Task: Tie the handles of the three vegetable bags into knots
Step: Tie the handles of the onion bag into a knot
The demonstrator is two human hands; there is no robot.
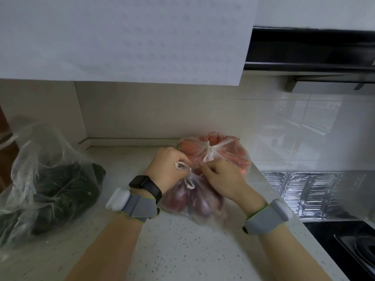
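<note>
Your left hand [165, 167] and your right hand [220, 177] meet over the bag of purple vegetables [192, 199], which lies on the speckled surface [172, 250] directly in front of you. The fingers of the left hand are closed on one white handle strip [182, 166], drawn up into a small loop; a second loop of the same handles hangs down against the top of the bag. The right hand is curled narrow, its fingertips pinched at the gathered neck of this bag, though what they grip is hidden by the hand.

Behind and touching it sits the bag of orange-red vegetables [223, 153], its handles already drawn into a knot [209, 150] at the top. Well apart, at the left edge of the surface, lies the bag of dark green vegetables [60, 189], its mouth loose and its handles standing free.

Each wrist carries a grey band [263, 217]; the left one also wears a black watch [146, 187]. A stove [349, 246] lies at lower right.
</note>
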